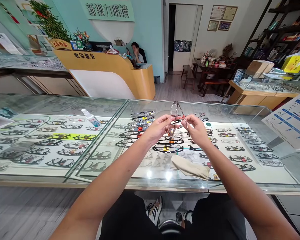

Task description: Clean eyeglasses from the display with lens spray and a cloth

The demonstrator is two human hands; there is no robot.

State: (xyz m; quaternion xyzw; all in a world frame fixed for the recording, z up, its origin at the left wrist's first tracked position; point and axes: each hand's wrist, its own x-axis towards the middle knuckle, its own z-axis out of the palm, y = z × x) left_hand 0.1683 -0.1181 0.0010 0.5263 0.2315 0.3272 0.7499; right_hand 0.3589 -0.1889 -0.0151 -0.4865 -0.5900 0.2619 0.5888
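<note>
Above the glass counter, a pair of thin-framed eyeglasses [174, 110] is held up on edge between my two hands. My left hand [161, 127] pinches the frame from the left, its fingers closed at the rim. From the right, the closed fingertips of my right hand [197, 129] grip a thin temple arm. A small red spot shows by the right fingertips; what it is I cannot make out. Below my hands, several black-framed eyeglasses [168, 148] lie in rows on the counter. A crumpled beige cloth [190, 167] rests nearer to me.
A white spray bottle [91, 118] stands on the left part of the glass counter [150, 182]. More frames fill the display case. At right is a printed sign [290, 120]. Beyond are a wooden reception desk [140, 78] with a seated person [137, 55], and a bench [188, 75].
</note>
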